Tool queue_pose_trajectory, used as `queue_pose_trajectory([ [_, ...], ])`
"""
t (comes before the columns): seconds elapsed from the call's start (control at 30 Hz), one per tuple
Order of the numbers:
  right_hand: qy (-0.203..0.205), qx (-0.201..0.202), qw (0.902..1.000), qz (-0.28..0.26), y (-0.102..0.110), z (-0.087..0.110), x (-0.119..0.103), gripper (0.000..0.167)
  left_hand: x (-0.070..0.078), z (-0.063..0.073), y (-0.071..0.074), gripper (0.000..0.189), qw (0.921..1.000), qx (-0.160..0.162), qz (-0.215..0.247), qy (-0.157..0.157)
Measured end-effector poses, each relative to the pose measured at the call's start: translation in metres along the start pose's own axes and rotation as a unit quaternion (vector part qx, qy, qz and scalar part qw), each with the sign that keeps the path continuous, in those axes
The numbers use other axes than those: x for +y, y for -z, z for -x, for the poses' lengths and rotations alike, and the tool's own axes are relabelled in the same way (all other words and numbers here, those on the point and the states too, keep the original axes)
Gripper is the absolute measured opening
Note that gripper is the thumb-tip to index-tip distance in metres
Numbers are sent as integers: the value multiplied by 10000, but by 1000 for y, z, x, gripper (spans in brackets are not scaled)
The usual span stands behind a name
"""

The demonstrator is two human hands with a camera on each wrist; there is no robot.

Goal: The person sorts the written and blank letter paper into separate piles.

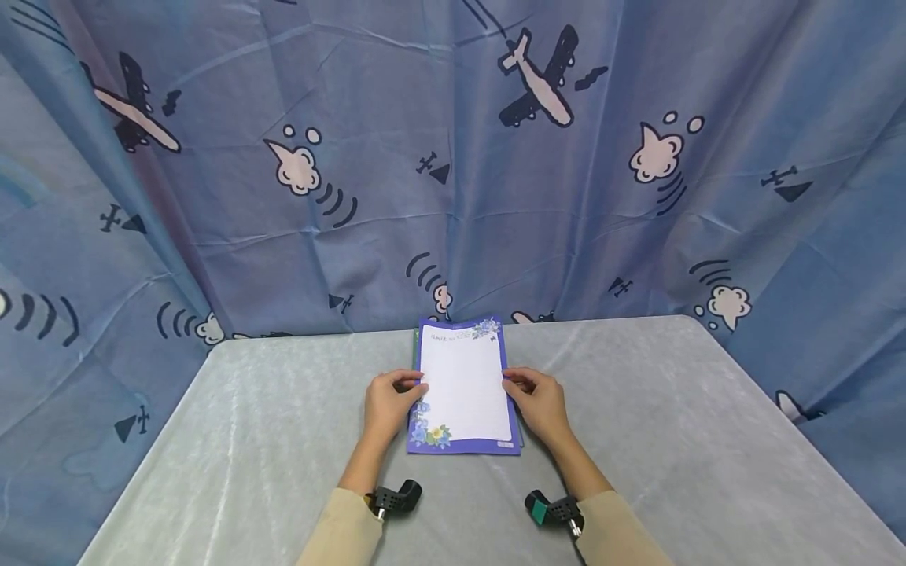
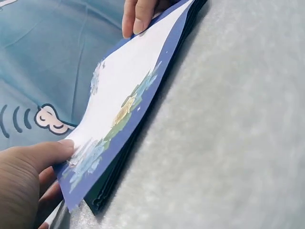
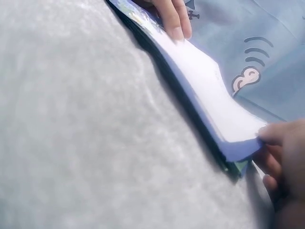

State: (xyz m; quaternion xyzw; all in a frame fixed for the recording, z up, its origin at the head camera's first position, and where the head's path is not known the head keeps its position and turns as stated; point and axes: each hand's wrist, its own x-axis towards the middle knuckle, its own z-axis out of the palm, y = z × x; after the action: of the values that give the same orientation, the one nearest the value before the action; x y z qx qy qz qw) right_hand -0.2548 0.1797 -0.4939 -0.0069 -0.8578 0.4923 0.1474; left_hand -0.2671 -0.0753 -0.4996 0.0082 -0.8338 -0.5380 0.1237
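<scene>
A white sheet of paper (image 1: 467, 393) with a purple border and printed flowers lies lengthwise before me, on top of a stack of sheets (image 2: 101, 198). My left hand (image 1: 385, 405) pinches its left edge, thumb on the printed face and fingers underneath. On the opposite edge my right hand (image 1: 543, 405) pinches it in the same way. Both wrist views show the sheet's edges bent up a little above the stack. A green edge (image 3: 234, 168) of the stack shows below it. Small writing runs across the top of the sheet.
The pile is on a table (image 1: 262, 440) covered with pale grey cloth. Behind the table's far edge hangs a blue curtain (image 1: 396, 157) printed with planes and clouds. Each wrist carries a black strap device, at the left (image 1: 398, 498) and the right (image 1: 555, 509).
</scene>
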Motion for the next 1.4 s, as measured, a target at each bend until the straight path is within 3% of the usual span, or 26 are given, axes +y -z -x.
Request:
queue_pose_trajectory([
  [0.8,-364,28,9956,-867,15,-5,-3,23,14,-1,5,14,9980,-205,592,28],
  [1.17,-735,-201,9937,-826,34,-5,-13,27,28,-2,8,16,9952,-327,896,-194],
  [1.4,-675,14,9931,-959,42,-6,-20,28,38,0,10,17,9920,-503,1109,-331],
])
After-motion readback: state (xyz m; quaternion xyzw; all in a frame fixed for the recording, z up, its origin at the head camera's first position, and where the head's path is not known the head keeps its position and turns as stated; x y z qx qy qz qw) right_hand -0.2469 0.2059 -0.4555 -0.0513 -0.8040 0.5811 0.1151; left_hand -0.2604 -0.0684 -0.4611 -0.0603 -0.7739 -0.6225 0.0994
